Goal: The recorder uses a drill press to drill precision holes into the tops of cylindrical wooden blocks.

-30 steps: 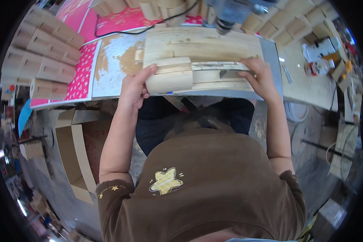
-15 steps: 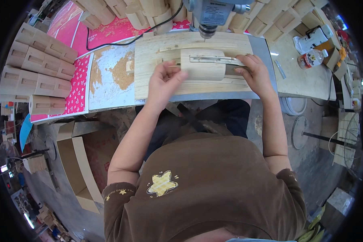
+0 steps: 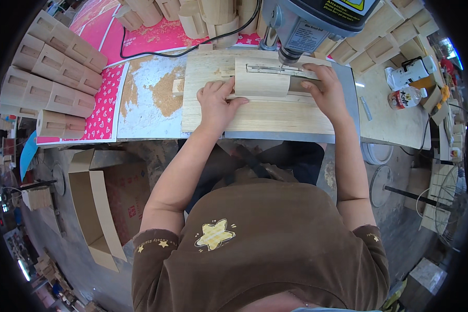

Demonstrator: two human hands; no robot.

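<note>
Left hand (image 3: pixel 216 104): spread fingers are touching wooden block (image 3: pixel 262 86); right hand (image 3: pixel 327 91): fingers are bracketing slotted strip (image 3: pixel 275 71), grip unclear

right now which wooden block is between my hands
The curved block, alone between left hand and right hand; other blocks are grouped at the sides and back.

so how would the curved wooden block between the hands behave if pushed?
Probably stiff: the curved wooden block shows no sag. Its rounded face suggests it may roll if unsupported. The smooth-looking surface could be somewhat slippery.
</note>
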